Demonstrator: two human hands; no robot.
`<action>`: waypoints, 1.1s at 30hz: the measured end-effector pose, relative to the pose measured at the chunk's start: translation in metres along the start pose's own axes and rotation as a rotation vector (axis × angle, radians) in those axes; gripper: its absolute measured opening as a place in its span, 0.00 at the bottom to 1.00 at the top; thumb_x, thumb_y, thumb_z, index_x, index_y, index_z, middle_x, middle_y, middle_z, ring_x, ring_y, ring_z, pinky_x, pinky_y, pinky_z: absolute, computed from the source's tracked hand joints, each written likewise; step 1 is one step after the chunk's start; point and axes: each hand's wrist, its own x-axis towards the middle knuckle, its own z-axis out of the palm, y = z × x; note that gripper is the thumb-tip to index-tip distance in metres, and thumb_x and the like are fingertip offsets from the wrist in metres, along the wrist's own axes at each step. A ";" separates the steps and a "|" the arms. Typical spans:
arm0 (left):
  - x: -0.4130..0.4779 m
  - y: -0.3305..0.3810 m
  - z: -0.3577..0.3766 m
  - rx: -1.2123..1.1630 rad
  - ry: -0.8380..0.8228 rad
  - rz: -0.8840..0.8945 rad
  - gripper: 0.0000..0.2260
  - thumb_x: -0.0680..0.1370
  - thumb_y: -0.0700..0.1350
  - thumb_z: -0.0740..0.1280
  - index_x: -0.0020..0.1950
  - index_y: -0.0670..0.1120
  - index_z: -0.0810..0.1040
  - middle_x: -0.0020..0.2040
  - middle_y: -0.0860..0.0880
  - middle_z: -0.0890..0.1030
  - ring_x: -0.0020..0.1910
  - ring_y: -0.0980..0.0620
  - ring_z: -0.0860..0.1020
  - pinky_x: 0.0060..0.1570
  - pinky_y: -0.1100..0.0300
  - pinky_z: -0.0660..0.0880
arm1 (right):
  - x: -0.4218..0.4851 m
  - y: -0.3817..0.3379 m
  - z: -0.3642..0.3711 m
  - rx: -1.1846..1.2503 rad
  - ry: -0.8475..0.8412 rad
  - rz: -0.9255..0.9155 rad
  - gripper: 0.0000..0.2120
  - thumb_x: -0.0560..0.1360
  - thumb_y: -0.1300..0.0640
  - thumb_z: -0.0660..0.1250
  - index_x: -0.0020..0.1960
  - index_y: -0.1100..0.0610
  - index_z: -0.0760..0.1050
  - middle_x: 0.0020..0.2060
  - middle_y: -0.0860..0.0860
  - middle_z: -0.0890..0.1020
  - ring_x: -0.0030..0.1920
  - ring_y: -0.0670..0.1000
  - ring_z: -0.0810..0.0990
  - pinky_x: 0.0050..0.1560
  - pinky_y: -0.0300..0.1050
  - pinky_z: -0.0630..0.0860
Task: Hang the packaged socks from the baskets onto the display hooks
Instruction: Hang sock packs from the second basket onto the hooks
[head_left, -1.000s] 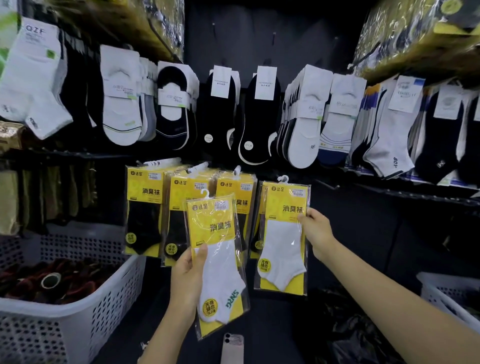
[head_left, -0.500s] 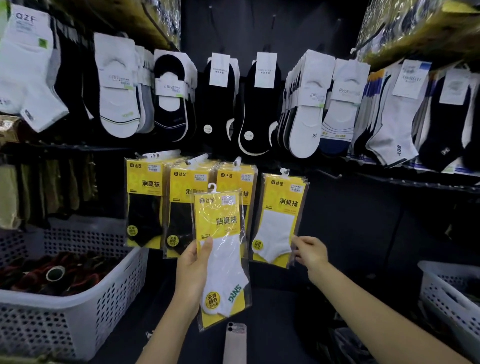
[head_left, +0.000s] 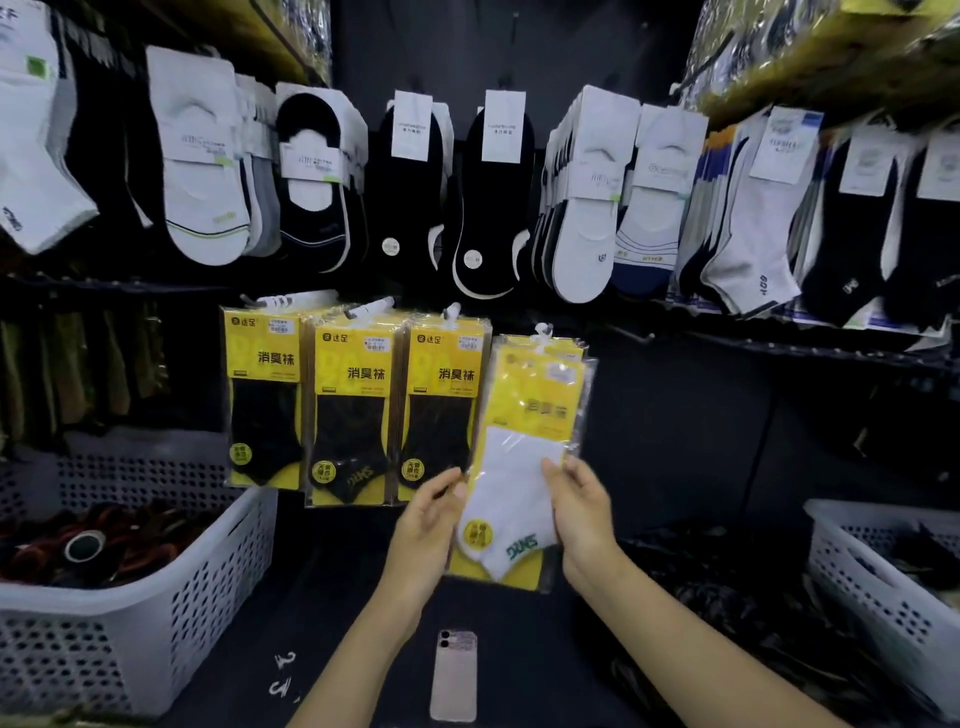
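A yellow pack of white socks (head_left: 524, 457) is held up in front of the white-sock packs hanging on the rightmost lower hook (head_left: 543, 330). My left hand (head_left: 426, 525) grips its left edge and my right hand (head_left: 582, 512) grips its right edge, both low on the pack. Three bunches of yellow packs with black socks (head_left: 353, 410) hang on hooks to the left of it. The pack is blurred, and I cannot tell whether its hanger sits on the hook.
A white perforated basket (head_left: 171, 613) of dark rolled goods stands at lower left, another white basket (head_left: 883, 587) at lower right. A phone (head_left: 454, 675) lies on the dark shelf below my hands. Rows of loose socks on cards (head_left: 587, 197) hang above.
My left hand has carried the white-sock pack rightward and up in front of the rightmost hanging packs. My right hand left the hanging pack and took hold of the carried pack's right edge.
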 end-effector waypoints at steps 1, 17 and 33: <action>0.000 -0.002 0.002 0.037 -0.037 -0.005 0.10 0.77 0.51 0.63 0.58 0.58 0.74 0.51 0.53 0.84 0.50 0.57 0.82 0.44 0.66 0.77 | 0.004 -0.004 -0.003 0.026 0.066 -0.014 0.03 0.78 0.59 0.65 0.47 0.57 0.77 0.46 0.54 0.83 0.43 0.52 0.82 0.45 0.47 0.79; 0.008 -0.030 0.009 0.170 -0.135 -0.099 0.19 0.78 0.56 0.59 0.69 0.55 0.68 0.61 0.56 0.77 0.59 0.61 0.75 0.48 0.70 0.72 | 0.043 -0.018 -0.015 -0.199 -0.015 0.120 0.05 0.77 0.58 0.66 0.47 0.60 0.75 0.45 0.56 0.82 0.42 0.53 0.81 0.38 0.43 0.78; -0.077 -0.134 -0.058 0.622 -0.267 -0.473 0.21 0.80 0.54 0.60 0.71 0.47 0.67 0.66 0.49 0.73 0.58 0.55 0.73 0.50 0.69 0.69 | -0.058 0.139 -0.145 -0.563 -0.074 0.456 0.14 0.74 0.67 0.69 0.58 0.70 0.74 0.51 0.61 0.79 0.49 0.51 0.79 0.46 0.40 0.73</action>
